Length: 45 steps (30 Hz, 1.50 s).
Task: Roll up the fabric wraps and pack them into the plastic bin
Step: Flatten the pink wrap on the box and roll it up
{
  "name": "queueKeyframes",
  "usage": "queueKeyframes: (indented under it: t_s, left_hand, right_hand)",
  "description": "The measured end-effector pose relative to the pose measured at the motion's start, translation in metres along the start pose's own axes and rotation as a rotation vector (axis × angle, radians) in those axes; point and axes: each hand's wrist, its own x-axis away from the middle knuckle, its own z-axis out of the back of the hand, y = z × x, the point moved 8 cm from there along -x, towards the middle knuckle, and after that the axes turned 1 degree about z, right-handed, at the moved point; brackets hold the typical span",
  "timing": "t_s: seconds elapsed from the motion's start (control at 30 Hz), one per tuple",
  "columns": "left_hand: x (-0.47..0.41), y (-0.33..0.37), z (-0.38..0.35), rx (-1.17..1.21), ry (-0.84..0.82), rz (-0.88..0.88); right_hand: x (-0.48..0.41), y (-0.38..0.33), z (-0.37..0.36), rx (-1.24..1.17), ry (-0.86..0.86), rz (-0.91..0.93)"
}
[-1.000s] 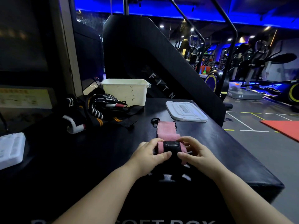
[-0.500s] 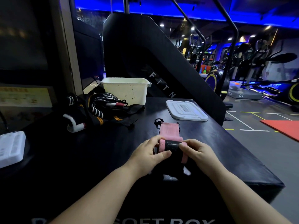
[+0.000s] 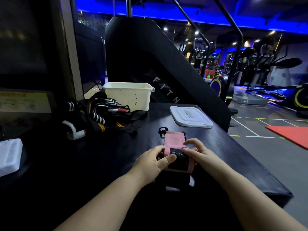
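Observation:
A pink fabric wrap (image 3: 174, 140) with a black patch lies on the black padded box, partly rolled into a thick roll near me. My left hand (image 3: 152, 163) grips the roll's left end, thumb across its front. My right hand (image 3: 198, 153) holds the right end, fingers curled over the top. A short pink tail with a black loop still lies flat beyond the roll. The cream plastic bin (image 3: 128, 95) stands open at the back of the box. A heap of black, white and orange-striped wraps (image 3: 98, 114) lies left of the bin.
The bin's white lid (image 3: 190, 116) lies flat at the back right. A white plastic object (image 3: 9, 155) sits at the far left edge. A black stair machine (image 3: 150, 64) rises behind the box. The box's right edge drops to the gym floor.
The roll has grown and advanced away from me, so the flat pink tail is shorter. My right fingers have lifted over the top of the roll.

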Motion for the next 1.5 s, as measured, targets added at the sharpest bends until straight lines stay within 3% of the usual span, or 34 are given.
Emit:
queueKeyframes:
  t_s: [0.27, 0.43, 1.07, 1.2, 1.37, 1.5]
  left_hand:
    - [-0.003, -0.001, 0.000, -0.014, 0.002, -0.007]
    - [-0.004, -0.002, 0.000, 0.008, -0.004, -0.001]
    - [-0.004, -0.001, 0.001, -0.006, -0.019, 0.053]
    - [-0.005, 0.000, 0.001, -0.030, -0.020, 0.070]
    - [-0.007, 0.007, 0.004, -0.115, 0.005, 0.066]
    - [-0.014, 0.010, 0.003, -0.155, 0.002, 0.068]
  right_hand:
    - [-0.019, 0.002, -0.006, -0.339, -0.147, -0.214]
    - [-0.028, 0.010, -0.015, -0.464, -0.200, -0.235]
    - [-0.031, 0.000, -0.009, 0.096, -0.070, -0.299]
    - [-0.024, -0.008, 0.002, 0.160, 0.007, -0.199]
    - [0.003, -0.028, 0.006, 0.044, 0.109, 0.117]
    - [0.013, -0.014, -0.009, 0.262, 0.041, 0.224]
